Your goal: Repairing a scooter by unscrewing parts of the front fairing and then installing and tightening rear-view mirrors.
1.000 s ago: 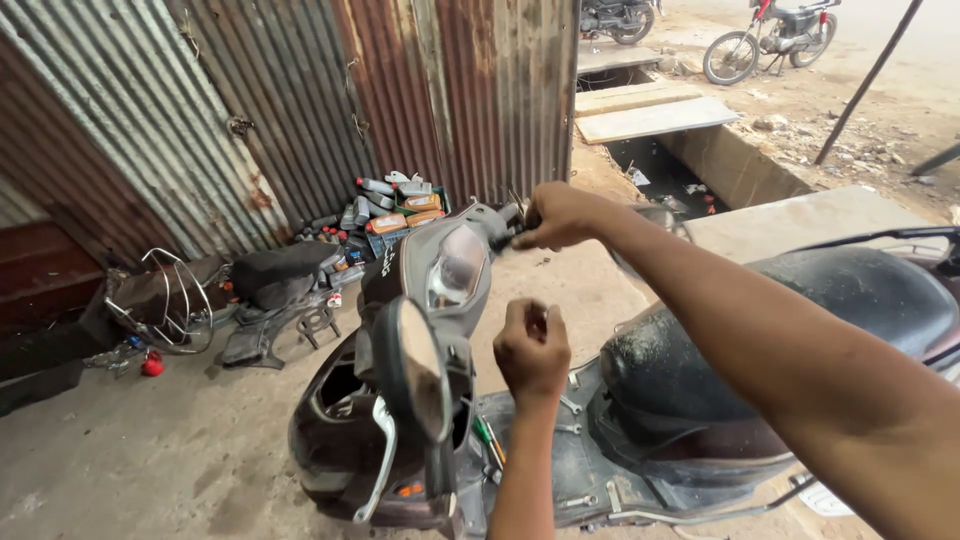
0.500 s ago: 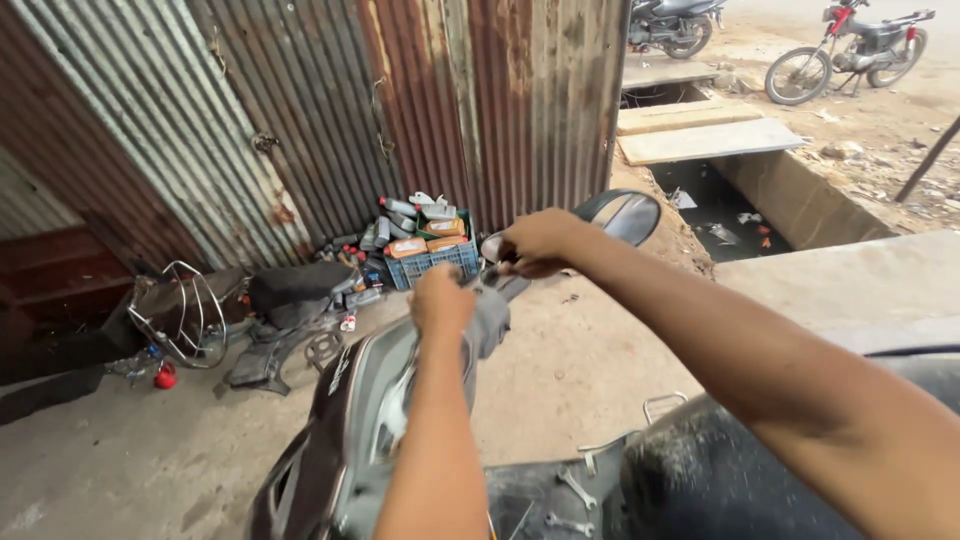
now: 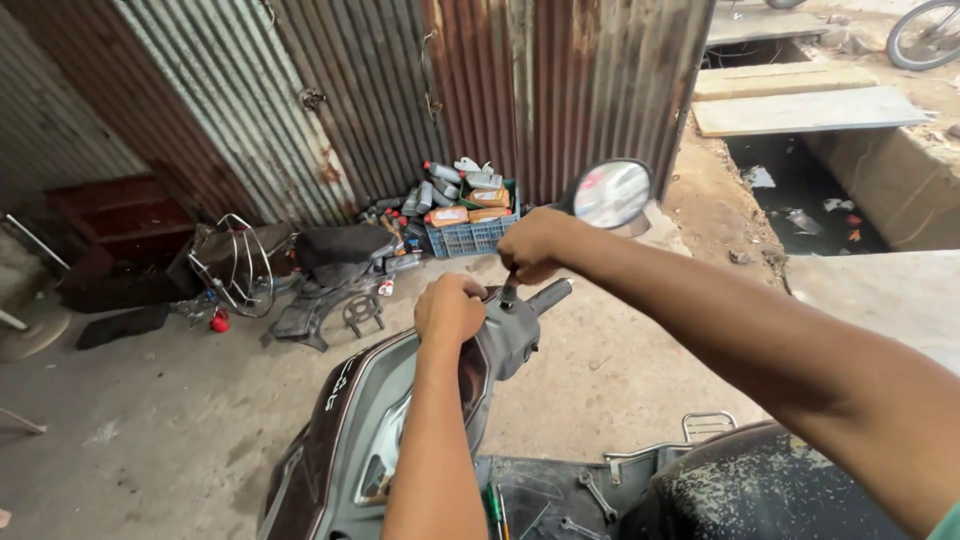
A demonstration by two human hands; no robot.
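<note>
**Scooter handlebar held steady while a tool bears on the mirror mount**

At far left, against the corrugated metal wall (image 3: 200,110), lie loose parts on the concrete floor (image 3: 140,440): a wire rack (image 3: 240,265), a detached black seat (image 3: 345,245) and dark body panels beside it. They lie well apart from the scooter, presumably set aside to keep the work area free. Further right a blue crate (image 3: 470,235) stacked with bottles and cans stands at the foot of the wall.

In the centre, the scooter's front cowl (image 3: 360,420) rises toward the camera. The left hand (image 3: 450,308) is closed in a fist over the top of the handlebar cover (image 3: 505,335), apparently bracing it so the bar does not swing under load. What it grips beneath the fingers is hidden.

Just to its right, the right hand (image 3: 535,245) is clamped on a slim dark tool (image 3: 508,288), whose tip points down at the base of the mirror stalk, beside the black handlebar grip (image 3: 550,295). The kind of tool cannot be told. The round mirror (image 3: 610,193) stands upright just beyond that hand.

Lower right, spanners (image 3: 590,495) lie in the scooter's footwell, within easy reach, next to the dusty black seat (image 3: 770,490). At far right an open drain (image 3: 800,190) is bridged by wooden planks (image 3: 800,105).
</note>
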